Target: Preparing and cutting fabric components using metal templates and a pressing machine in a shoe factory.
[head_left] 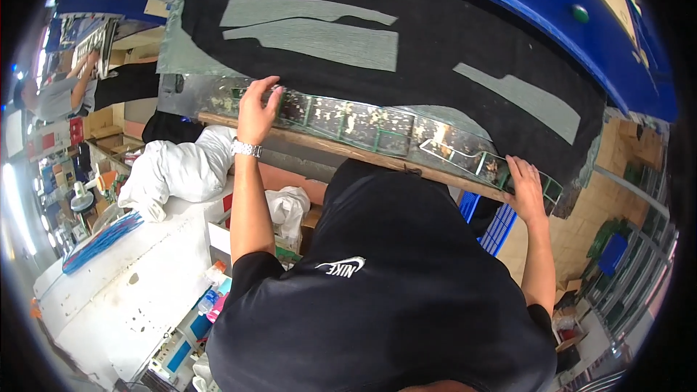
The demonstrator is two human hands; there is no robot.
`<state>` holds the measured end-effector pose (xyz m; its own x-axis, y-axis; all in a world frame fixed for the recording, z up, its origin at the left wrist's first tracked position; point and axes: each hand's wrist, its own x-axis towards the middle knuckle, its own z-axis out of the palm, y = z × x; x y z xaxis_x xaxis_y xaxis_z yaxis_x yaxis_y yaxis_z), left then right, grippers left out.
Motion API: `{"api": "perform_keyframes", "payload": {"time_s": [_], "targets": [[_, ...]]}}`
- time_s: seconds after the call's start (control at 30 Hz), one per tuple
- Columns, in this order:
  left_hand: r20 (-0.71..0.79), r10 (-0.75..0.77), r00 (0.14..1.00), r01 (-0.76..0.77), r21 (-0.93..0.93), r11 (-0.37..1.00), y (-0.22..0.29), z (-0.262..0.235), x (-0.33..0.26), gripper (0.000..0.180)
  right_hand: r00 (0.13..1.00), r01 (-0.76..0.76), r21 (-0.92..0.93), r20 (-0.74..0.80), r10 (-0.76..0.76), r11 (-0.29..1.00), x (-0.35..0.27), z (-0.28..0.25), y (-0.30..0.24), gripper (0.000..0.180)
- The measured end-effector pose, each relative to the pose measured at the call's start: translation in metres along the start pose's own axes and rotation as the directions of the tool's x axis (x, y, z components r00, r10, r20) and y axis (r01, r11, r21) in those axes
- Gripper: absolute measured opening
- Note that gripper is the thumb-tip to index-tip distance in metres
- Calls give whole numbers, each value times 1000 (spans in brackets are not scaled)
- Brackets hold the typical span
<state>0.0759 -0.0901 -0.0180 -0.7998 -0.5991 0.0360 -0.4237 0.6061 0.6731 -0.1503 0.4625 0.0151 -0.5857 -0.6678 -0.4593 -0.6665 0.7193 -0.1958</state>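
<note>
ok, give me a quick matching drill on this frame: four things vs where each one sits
Things:
1. left hand
2. right hand
3. grey cut pieces
4. white sack

Places:
A. lying flat on the black cloth
B. on the right end of the long green-edged metal frame
C. on the white table at the person's left
D. on the left end of that frame, fingers over its far edge

Pairs: 1-D, 2-B, 3-A, 4-C
</note>
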Motion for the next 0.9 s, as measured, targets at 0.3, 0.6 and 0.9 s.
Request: {"api": "perform_keyframes", "payload": {"time_s": [0.3,0.6,0.9], "targets": [[-22,-4,1000,5,33,999,-42,-42,32,24,997,-64,-62,-50,61,996,13,1,-16,94],[24,-106,994,104,65,992,-75,-73,104,27,969,-100,283,-190,158,954,20,-25,-3,55],[-114,-256,960,276,234,932,-252,-161,205,41,686,8,990,99,721,-144,128,-27,76,45]]}}
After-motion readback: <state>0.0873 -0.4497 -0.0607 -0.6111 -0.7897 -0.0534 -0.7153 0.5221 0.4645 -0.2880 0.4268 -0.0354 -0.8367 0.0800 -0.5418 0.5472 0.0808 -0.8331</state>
